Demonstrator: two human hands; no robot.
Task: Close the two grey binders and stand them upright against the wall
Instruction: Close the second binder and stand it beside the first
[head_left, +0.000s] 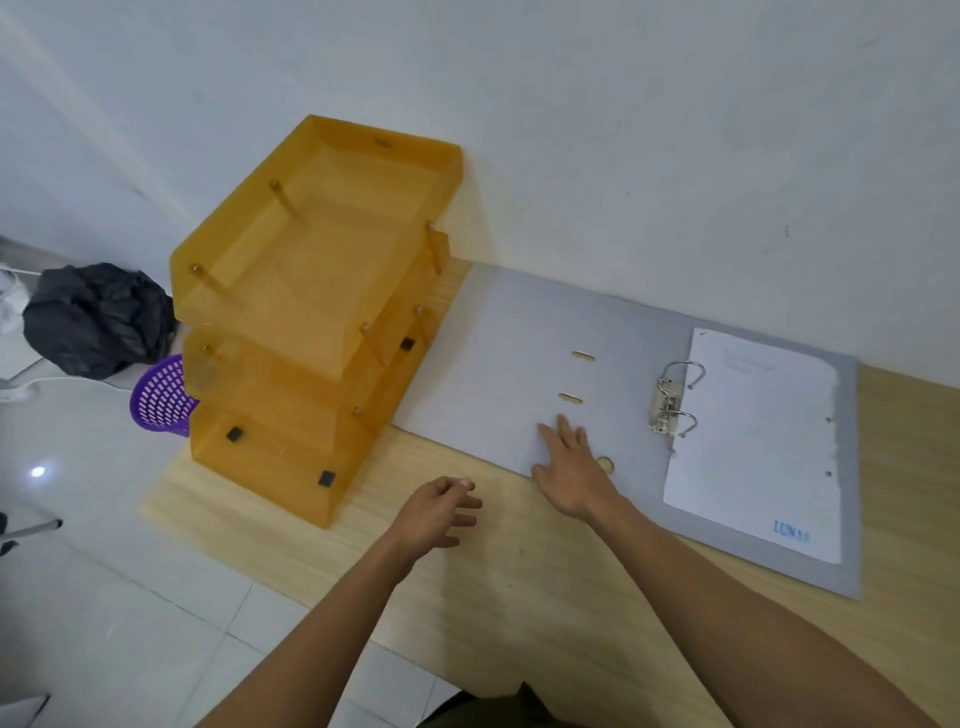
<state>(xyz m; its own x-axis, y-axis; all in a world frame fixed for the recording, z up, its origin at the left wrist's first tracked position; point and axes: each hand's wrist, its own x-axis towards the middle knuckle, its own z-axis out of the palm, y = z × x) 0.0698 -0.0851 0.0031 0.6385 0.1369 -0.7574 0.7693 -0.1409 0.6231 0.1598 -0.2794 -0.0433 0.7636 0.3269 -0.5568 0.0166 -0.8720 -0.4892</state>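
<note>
One grey binder (597, 374) lies wide open and flat on the counter (519, 597), back edge at the wall (623, 130).
Orange stacked trays (311, 312) stand at the counter's left end, just beside it. White paper (758, 441) sits on its right half, next to the metal rings (675, 397). Right hand (571, 467) is spread flat on the left cover near the front edge; left hand (436, 512) hovers over the counter, fingers loosely curled, gripping nothing.

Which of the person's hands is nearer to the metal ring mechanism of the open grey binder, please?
The right hand, lying flat on the open cover just left of the ring mechanism. The left hand hovers over the table, farther left.
</note>
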